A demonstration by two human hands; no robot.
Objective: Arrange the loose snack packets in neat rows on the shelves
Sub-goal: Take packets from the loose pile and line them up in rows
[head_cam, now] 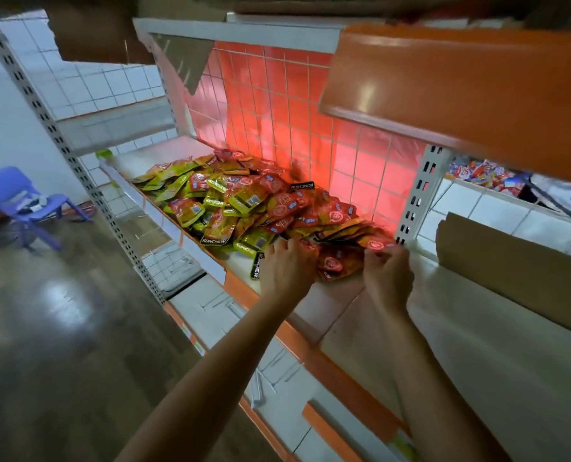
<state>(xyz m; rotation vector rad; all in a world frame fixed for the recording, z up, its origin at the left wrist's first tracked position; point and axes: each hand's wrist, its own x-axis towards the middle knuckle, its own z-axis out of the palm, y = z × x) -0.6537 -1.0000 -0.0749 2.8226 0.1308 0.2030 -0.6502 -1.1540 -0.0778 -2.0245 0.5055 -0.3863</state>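
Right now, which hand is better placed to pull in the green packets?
Left. The left hand lies next to the green packets; the right hand is farther off, on red packets by the upright.

The packets (244,201) are showing two colourings: yellow-green, and red-orange with round white-ringed emblems. Several are carrying a black band with white "KONCHEW" lettering. The shelf (327,305) is showing white with an orange front edge. A white wire grid (277,95) is crossing a panel (360,175) that is glowing red-pink. The upper shelf (460,85) is showing glossy orange. The upright (417,191) is looking pale grey with rows of dark slots. The cardboard (510,261) is showing plain brown. The far packets (477,175) are mixing red, white and blue. The chair (20,198) is showing purple-blue, the floor (44,311) glossy brown, and the tiles (87,81) white with dark grout lines.
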